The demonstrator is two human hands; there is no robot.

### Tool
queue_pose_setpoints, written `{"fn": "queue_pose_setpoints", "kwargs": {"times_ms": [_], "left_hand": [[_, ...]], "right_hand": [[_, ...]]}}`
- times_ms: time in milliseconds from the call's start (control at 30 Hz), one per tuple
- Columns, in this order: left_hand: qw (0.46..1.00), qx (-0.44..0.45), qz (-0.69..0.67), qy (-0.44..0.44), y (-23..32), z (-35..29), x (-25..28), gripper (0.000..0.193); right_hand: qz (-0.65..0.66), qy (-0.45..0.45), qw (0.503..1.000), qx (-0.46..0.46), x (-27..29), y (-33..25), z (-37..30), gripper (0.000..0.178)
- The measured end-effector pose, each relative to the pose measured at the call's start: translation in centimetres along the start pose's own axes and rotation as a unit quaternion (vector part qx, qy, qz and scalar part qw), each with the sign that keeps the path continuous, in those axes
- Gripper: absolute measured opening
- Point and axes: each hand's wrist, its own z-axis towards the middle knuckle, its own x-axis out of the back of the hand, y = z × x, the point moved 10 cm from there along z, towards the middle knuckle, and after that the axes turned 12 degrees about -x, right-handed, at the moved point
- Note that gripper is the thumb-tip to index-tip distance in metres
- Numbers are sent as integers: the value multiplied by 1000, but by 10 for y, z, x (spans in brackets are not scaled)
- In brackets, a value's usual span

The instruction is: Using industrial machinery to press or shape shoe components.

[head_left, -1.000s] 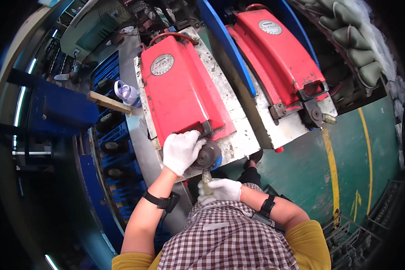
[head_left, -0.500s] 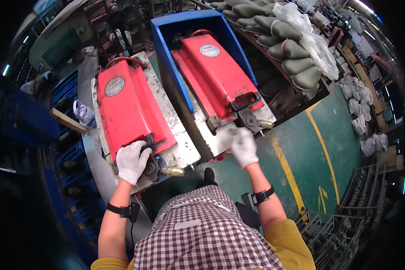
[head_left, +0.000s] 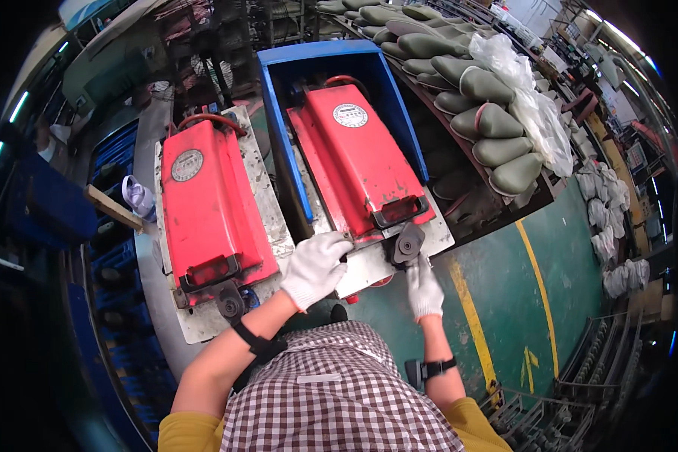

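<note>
Two red metal covers stand side by side, each with a round printed plate and a black front handle. My gloved left hand [head_left: 316, 270] reaches across to the front left corner of the right cover [head_left: 354, 166]. Its fingers are bent and pressed together, and what they hold, if anything, is hidden. At the front of that cover my gloved right hand [head_left: 423, 290] has its fingers closed at the lower end of a black rounded fitting [head_left: 408, 242]. The left cover [head_left: 211, 203] is untouched, with a similar black fitting [head_left: 230, 303] below its handle [head_left: 211, 273].
A blue hood [head_left: 316, 50] surrounds the right cover's back and sides. Olive-green foot-shaped pieces [head_left: 497, 120] lie heaped at the far right, partly under clear plastic [head_left: 535, 105]. A purple-white bottle [head_left: 137, 196] and a wooden bar [head_left: 113, 207] sit at left. Metal racks [head_left: 603, 354] stand lower right.
My left hand has let go of the left cover's handle and moved right to the right cover's corner. My right hand, blurred before, now rests at the black fitting. The view has shifted slightly.
</note>
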Motion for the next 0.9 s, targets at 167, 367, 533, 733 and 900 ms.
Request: {"fn": "queue_pose_setpoints", "kwargs": {"times_ms": [167, 367, 533, 733, 900], "left_hand": [[993, -97, 58, -27, 4, 22, -46, 52], [983, -154, 84, 59, 23, 58, -3, 54], [981, -137, 26, 133, 36, 104, 70, 43], [957, -159, 47, 239, 36, 152, 150, 34], [964, -129, 19, 233, 23, 182, 182, 36]], "right_hand": [[-39, -178, 982, -41, -10, -13, -35, 77], [85, -90, 973, 194, 38, -103, 1, 37], [2, -8, 954, 300, -17, -165, 74, 51], [-145, -4, 983, 111, -76, -202, 150, 94], [108, -64, 988, 88, -71, -171, 193, 85]]}}
